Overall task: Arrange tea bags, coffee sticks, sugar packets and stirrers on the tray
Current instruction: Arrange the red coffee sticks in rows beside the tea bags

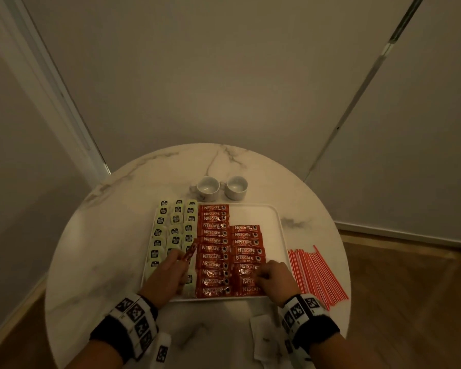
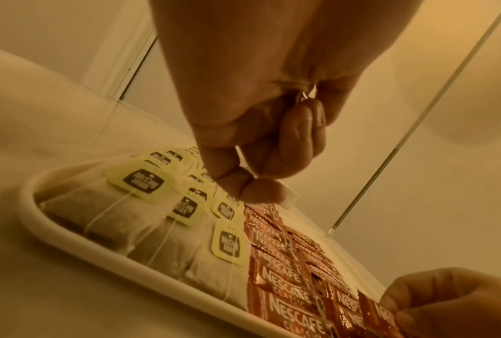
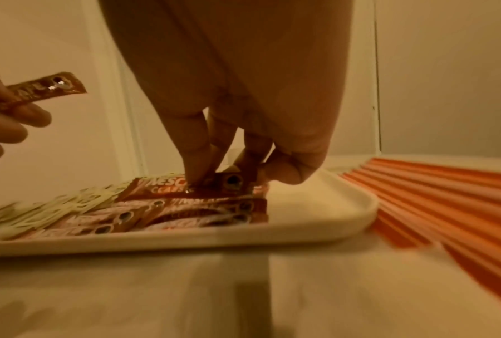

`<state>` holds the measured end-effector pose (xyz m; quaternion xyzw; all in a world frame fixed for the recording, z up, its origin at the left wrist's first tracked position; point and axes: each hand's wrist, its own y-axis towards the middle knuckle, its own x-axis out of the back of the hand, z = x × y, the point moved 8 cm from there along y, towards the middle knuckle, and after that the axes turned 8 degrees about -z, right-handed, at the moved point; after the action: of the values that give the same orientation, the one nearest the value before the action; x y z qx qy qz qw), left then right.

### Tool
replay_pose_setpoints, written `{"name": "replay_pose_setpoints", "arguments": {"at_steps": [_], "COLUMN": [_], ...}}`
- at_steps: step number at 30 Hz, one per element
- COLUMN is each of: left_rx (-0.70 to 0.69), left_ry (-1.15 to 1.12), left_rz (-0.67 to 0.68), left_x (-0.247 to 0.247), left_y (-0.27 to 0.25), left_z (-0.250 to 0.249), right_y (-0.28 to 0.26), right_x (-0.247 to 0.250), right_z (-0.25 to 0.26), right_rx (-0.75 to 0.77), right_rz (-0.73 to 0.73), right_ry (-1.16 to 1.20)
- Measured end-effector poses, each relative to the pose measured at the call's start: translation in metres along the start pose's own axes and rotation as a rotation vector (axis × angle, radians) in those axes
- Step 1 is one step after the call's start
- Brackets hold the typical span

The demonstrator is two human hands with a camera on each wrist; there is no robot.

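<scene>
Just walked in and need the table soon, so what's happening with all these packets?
A person is filling a white tray. Tea bags cover its left side, coffee sticks the middle. The left hand holds one coffee stick in the air, while the right hand sets another into the second column. The stirrers lie on the table beside the tray.

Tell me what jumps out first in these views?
The red Nescafe coffee sticks fill two columns mid-tray on the white rectangular tray, pale tea bags to their left. The left hand holds one red stick aloft; red-and-white striped stirrers lie right of the tray.
</scene>
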<state>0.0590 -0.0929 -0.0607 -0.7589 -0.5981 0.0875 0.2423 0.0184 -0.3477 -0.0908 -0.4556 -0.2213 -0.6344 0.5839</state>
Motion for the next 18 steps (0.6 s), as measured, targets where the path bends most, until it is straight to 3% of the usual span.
{"name": "replay_pose_setpoints", "arguments": {"at_steps": [6,12,15,18], "left_rx": [-0.101,-0.119,-0.113,-0.106], "left_ry": [0.108,0.183,0.192,0.149], "left_rz": [0.043,0.126,0.181,0.226], "left_x": [-0.009,-0.022,-0.034,-0.044], "left_y": [-0.008,-0.013,-0.019,-0.022], "left_z": [-0.007,-0.012,-0.021,-0.031], "right_y": [0.001,-0.003,-0.013,-0.032], "right_x": [-0.013,0.006,0.026,0.041], "right_z": [-0.009,0.003,0.022,0.072], "right_rx": [-0.038,-0.015,-0.032,0.055], "right_rz": [-0.003,-0.131,-0.137,0.079], "right_ry": [0.067,0.052,0.347,0.707]}}
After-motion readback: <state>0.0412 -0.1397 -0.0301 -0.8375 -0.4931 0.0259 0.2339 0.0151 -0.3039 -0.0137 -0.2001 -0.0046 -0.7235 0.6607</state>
